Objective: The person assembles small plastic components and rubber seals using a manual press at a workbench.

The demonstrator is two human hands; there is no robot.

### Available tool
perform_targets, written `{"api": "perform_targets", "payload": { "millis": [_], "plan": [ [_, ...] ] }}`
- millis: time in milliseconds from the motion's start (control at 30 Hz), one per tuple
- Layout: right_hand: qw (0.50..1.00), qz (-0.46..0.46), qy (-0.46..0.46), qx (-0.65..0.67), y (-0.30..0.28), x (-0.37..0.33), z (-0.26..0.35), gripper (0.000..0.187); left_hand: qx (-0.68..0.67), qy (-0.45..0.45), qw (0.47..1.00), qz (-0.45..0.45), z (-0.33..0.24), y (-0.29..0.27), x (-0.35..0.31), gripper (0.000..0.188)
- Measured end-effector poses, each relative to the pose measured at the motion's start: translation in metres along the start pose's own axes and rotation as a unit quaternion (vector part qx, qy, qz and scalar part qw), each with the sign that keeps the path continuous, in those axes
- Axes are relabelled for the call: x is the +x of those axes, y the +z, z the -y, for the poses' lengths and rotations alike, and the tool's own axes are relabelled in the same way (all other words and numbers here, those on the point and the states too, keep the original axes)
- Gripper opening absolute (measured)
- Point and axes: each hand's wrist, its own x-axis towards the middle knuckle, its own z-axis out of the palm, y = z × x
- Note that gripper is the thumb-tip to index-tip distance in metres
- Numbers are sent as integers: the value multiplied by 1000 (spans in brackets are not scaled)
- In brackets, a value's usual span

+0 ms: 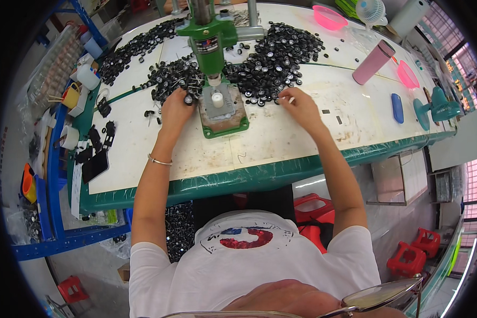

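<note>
A green hand press point(209, 50) stands on the table in front of me, with a small white round seat point(217, 99) on its base plate point(224, 126). To the left of the base, my left hand point(176, 108) is closed on a small black round cap point(188, 99) beside a heap of pinned black pieces point(167, 79). On the right side, my right hand point(302, 108) pinches at the front edge of a large pile of black round caps point(270, 63). One cap point(277, 101) shows at its fingertips; whether it is gripped or only touched is unclear.
Another black heap point(138, 47) lies at the far left. A pink bottle point(373, 62), a blue phone-shaped case point(397, 108), a teal fan point(437, 108) and pink baskets point(329, 18) are to the right. A dark phone point(95, 167) lies near the left edge.
</note>
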Motion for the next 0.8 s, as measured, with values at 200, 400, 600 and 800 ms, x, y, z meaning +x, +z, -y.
{"api": "perform_targets", "payload": {
  "millis": [200,400,600,800],
  "plan": [
    [968,-41,-54,-240,15,-11,21,13,-427,-227,875,16,-12,-36,-16,14],
    [958,-43,-87,-268,9,-8,20,8,-635,-242,734,-15,-20,-33,-21,15],
    [987,-23,-85,-135,10,-5,46,7,-691,-228,686,-13,-30,-22,-17,13],
    [982,27,-159,97,56,15,104,15,-702,-203,682,-39,-40,-3,-21,9]
  ]
}}
